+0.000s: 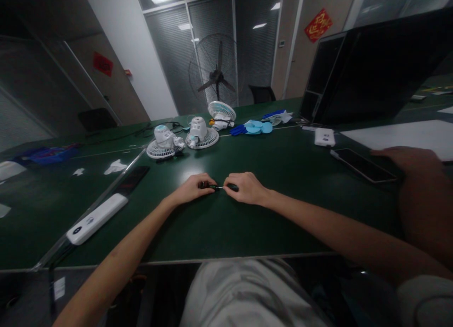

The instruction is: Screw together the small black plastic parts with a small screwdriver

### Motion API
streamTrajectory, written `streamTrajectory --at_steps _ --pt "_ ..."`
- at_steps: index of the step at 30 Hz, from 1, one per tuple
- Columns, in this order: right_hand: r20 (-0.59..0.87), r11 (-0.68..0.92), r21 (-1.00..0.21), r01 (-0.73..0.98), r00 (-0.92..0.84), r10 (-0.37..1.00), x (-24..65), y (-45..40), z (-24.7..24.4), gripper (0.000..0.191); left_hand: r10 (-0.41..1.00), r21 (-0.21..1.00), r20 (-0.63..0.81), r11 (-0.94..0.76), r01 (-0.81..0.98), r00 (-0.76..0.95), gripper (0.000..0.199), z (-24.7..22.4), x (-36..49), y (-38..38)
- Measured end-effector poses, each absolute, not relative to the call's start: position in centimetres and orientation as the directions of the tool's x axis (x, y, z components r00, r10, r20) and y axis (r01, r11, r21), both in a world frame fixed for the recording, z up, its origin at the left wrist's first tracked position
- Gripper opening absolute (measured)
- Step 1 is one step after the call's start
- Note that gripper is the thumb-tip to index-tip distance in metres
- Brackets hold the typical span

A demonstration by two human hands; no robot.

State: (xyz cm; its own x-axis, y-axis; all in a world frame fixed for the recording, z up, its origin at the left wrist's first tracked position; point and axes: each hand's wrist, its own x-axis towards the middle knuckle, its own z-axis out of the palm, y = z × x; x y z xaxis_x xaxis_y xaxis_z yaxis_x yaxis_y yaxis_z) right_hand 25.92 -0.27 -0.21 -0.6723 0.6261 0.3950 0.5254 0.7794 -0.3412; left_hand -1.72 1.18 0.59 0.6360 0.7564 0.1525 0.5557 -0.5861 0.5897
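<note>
Left hand: the left hand (193,188) was curled, its thumb and fingers pinching a small dark part (204,184) low over the green table (283,228); the part's exact make could not be told.
Right hand: the right hand (247,188) was closed in a pinch round a dark handle (232,187).
Thin shaft: a pale, narrow shaft (219,188) bridged the two hands; whether its tip was seated in the part could not be seen.
Chief hazard: a slip of the shaft would probably have carried it into the left fingertips, the cause being their closeness to its line.
Second hazard: the part was small and largely covered by fingers, so an uneven twist might have turned it out of the pinch.
Third hazard: any dark fragment dropped would have been hard to find, the tabletop being dark too.
Right margin: another person's hand (406,159) lay near the phone (364,165); a sideways bump to the right forearm (311,218) could have jarred the shaft.
</note>
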Motion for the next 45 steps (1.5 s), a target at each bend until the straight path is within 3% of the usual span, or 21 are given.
streamTrajectory --at_steps 15,23,28,31,37,45 --pt "0.420 0.778 -0.319 0.541 -0.655 0.628 25.6 -0.2 -0.4 0.018 0.730 0.623 0.162 -0.597 0.505 0.664 0.028 0.3 -0.3 0.5" --pt "0.444 0.714 -0.352 0.605 -0.564 0.697 25.7 0.0 -0.5 0.022 0.739 0.622 0.167 -0.593 0.511 0.653 0.069 0.0 -0.4 0.5" --pt "0.441 0.714 -0.365 0.597 -0.565 0.697 25.8 0.0 -0.6 0.021 0.695 0.562 0.178 -0.653 0.508 0.696 0.026 0.4 -0.8 0.6" --pt "0.444 0.717 -0.376 0.587 -0.565 0.696 25.9 -0.1 -0.5 0.020 0.690 0.524 0.183 -0.671 0.524 0.701 0.024 0.2 -1.2 0.8" --pt "0.439 0.714 -0.384 0.585 -0.565 0.699 26.0 -0.1 -0.4 0.023 0.778 0.418 0.261 -0.624 0.660 0.571 0.029 -1.0 -5.2 3.7" --pt "0.426 0.718 -0.388 0.577 -0.579 0.695 26.0 -0.1 -0.4 0.026 0.900 0.339 0.368 -0.363 0.868 0.233 0.044 -2.0 -15.1 7.7"
